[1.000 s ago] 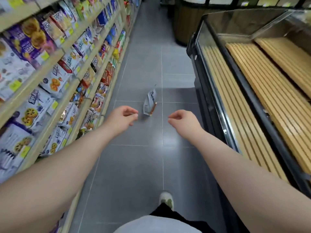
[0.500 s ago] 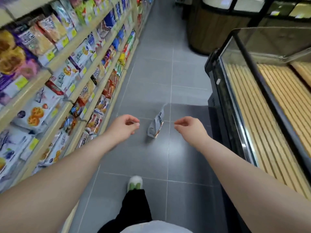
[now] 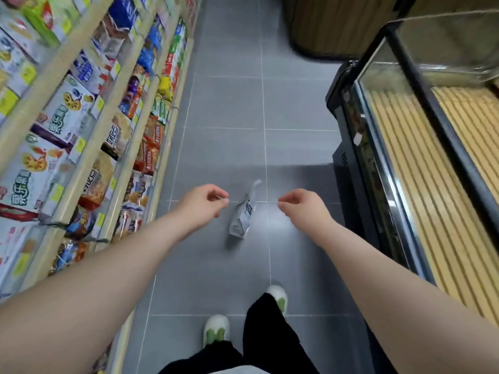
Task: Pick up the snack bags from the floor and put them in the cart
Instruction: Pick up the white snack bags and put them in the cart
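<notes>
Neither hand grips anything: the left hand and right hand reach forward, fingers loosely curled. Between them, the snack bag lies on the grey floor, long axis along the aisle, crimped top pointing away.

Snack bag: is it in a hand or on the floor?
On the floor. The snack bag sits between left hand and right hand, neither touching it.

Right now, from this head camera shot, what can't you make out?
Cart: nowhere in the head view, out of frame.
Snack bag: print too small and blurred to read.
Shelf packages: motion blur smears the labels.
Display case: cut off by the right edge.
Other snack bags, if any: outside the frame.
</notes>
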